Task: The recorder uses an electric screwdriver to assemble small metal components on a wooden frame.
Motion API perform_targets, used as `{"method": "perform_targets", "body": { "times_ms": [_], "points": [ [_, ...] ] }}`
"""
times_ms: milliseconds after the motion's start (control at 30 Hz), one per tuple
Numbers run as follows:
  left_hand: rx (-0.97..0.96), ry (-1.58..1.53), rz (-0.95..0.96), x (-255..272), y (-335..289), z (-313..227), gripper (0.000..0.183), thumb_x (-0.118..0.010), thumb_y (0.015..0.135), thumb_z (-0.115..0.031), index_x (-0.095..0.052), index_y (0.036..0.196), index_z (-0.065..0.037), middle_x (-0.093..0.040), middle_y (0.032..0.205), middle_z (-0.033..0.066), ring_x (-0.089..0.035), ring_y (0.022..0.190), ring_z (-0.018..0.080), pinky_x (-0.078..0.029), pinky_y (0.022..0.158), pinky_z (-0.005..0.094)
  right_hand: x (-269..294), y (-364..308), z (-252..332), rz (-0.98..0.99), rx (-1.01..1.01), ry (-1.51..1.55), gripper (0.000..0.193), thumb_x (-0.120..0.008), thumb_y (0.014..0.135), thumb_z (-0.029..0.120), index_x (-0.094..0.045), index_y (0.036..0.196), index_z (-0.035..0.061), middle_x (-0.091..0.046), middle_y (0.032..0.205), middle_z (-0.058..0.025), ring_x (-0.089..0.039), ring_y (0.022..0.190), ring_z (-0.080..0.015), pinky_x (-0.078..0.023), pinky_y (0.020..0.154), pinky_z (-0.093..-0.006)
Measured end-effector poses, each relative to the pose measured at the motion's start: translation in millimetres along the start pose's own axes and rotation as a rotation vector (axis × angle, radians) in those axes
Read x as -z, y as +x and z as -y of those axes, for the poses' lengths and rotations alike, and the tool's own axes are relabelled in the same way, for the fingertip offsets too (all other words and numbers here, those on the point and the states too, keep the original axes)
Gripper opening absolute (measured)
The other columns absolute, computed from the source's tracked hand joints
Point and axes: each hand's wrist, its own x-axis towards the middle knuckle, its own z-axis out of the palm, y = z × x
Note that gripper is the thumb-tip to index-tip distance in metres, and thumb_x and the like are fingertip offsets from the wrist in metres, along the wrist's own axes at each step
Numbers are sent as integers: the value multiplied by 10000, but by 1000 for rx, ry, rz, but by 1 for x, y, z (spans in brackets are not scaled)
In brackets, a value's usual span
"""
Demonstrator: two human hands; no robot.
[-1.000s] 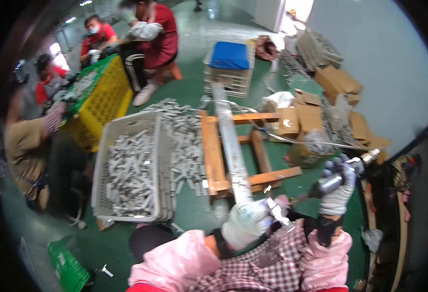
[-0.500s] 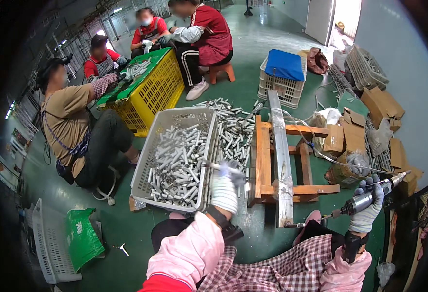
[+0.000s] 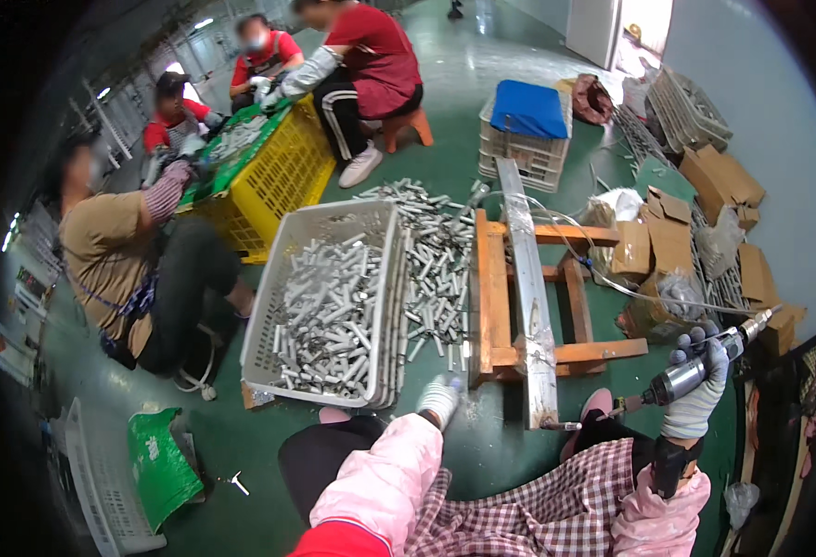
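My right hand [image 3: 702,381], in a striped glove, is closed around a pneumatic driver [image 3: 679,379]. Its bit points left toward a short metal tube [image 3: 561,426] sticking out at the near end of a long metal bar [image 3: 531,316]. That bar lies along an orange wooden stand [image 3: 488,306]. My left hand [image 3: 439,401], also gloved, reaches low to the floor between the white basket [image 3: 261,325] and the stand, beside the near edge of a loose pile of metal tubes [image 3: 434,278]. Its fingers are too unclear to tell what they hold. More metal tubes [image 3: 329,316] fill the basket.
Several people in red or tan tops sit around a yellow crate [image 3: 282,186] at the back left. A white crate with a blue cover [image 3: 528,110] stands behind the stand. Cardboard boxes [image 3: 672,232] and an air hose [image 3: 649,304] lie right; a green sheet [image 3: 162,464] lies left.
My left hand has moved down from the basket's right edge to the floor; the tube it held there no longer shows. The right hand keeps the driver, its bit now slightly farther from the bar.
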Motion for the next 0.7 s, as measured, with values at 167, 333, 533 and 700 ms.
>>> {"method": "perform_targets", "body": {
  "times_ms": [167, 333, 533, 700],
  "points": [
    [165, 300, 181, 8, 25, 17, 422, -526, 887, -402, -615, 1125, -65, -612, 1150, 210, -568, 1096, 372, -438, 934, 426, -2, 5, 1, -54, -9, -29, 368, -621, 874, 214, -515, 1187, 52, -640, 964, -75, -634, 827, -200, -546, 639, -297],
    [157, 354, 220, -19, 60, -1, 429, -547, 878, -396, -589, 1153, -70, -600, 1180, 198, -561, 1106, 370, -446, 931, 434, -8, 13, -1, -31, -54, 29, 374, -626, 871, 199, -513, 1193, 46, -621, 981, -88, -623, 818, -226, -546, 627, -319],
    [50, 232, 82, -25, 103, -36, 680, -456, 923, -434, -200, 1457, -98, -615, 1078, 270, -602, 995, 397, -467, 849, 480, -40, 6, -7, -210, 7, -134, 390, -668, 826, 264, -546, 1148, 82, -652, 928, -61, -634, 748, -198, -530, 568, -285],
    [58, 644, 33, -54, 127, -5, 511, -555, 866, -480, -538, 1181, -78, -685, 889, 146, -688, 792, 265, -530, 620, 387, -63, 0, -9, -276, -163, -52, 338, -593, 876, 225, -516, 1156, 53, -578, 974, -81, -541, 787, -205, -457, 657, -316]
  ]
}}
